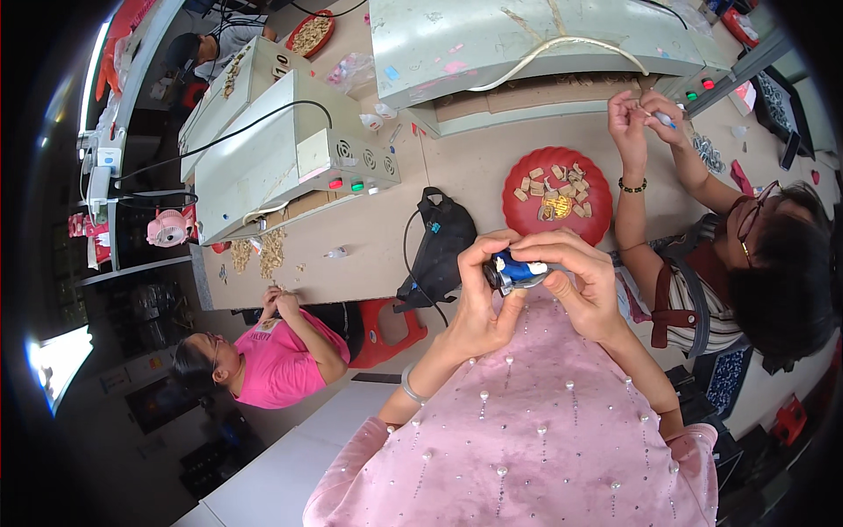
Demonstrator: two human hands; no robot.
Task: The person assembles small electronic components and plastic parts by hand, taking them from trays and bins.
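Both hands are gripping one small blue-and-black object [516, 267], sitting just off the pink top [544, 378], at 6 o'clock from the red plate's near edge. Two-sided hold is probably keeping it steady and facing the eyes.

Left hand [485, 294]: fingers are curling over the dark end from 9 o'clock; thumb is bending in underneath, contact unclear. Right hand [584, 279]: fingers are arching over the top from 3 o'clock, thumb is pressing near the pale end. Fingers of both are opening only about as wide as the object, pinching it between them; undersides aren't showing.

Red plate [518, 195] is lying on the table [364, 274] at 1 o'clock from the object, likely for easy reach, carrying tan pieces [575, 189]. Black bag [439, 241] is resting at 10 o'clock, apart from the hands.
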